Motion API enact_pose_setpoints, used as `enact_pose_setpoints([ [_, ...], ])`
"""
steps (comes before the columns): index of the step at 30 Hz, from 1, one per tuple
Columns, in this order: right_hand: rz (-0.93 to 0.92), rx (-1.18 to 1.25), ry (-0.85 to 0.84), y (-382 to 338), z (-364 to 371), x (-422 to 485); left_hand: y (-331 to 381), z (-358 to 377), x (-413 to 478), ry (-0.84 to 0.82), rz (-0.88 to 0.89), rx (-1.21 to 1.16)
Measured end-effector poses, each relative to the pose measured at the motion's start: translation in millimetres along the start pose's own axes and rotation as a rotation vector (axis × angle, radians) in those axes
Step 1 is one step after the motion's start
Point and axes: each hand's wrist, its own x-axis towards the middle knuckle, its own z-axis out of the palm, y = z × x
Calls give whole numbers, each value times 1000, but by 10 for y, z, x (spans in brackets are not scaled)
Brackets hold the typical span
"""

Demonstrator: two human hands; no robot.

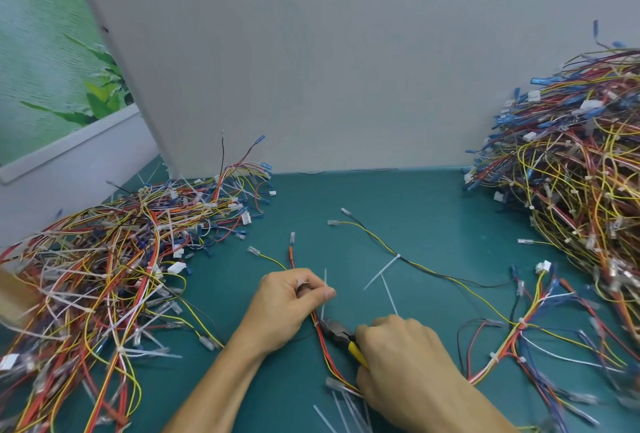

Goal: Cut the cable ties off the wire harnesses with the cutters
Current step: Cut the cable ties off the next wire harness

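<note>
Wire harnesses lie in two heaps on your teal work mat (415,197), with others spread flat between them. The left heap (114,276) is a low tangle of red, yellow, orange, blue and white wires with clear and blue terminals and many long white tie tails.

Just right of it, your left hand (291,297) is curled, thumb and fingers pinching one thin harness of red and yellow wires (323,353), which runs from under that hand towards you. One white plastic cable tie (325,276) stands upright at your thumb tip, on that harness.

Below it, the single pair of cutters (337,332), with a dark steel head and yellow handles, has its nose at the harness. You cannot tell how far apart the jaws stand. Your right hand (405,363) is wrapped round the handles and hides most of them.

Beside that wrist, several cut white tie strips (343,412) lie on the mat, too blurred to count. Beyond the right hand, a yellow and black wire pair (420,266) carries one long-tailed white tie (382,271), with one loose white strip (389,295) next to it. The yellow wire runs on right into a multicoloured bundle (521,323) showing three white ties. The right heap (581,173) is the taller of the two.
</note>
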Motion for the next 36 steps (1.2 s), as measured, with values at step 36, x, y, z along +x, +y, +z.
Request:
enact_pose_setpoints([
  [36, 90, 429, 347, 1101, -39, 840, 326, 271, -39, 49, 78, -65],
])
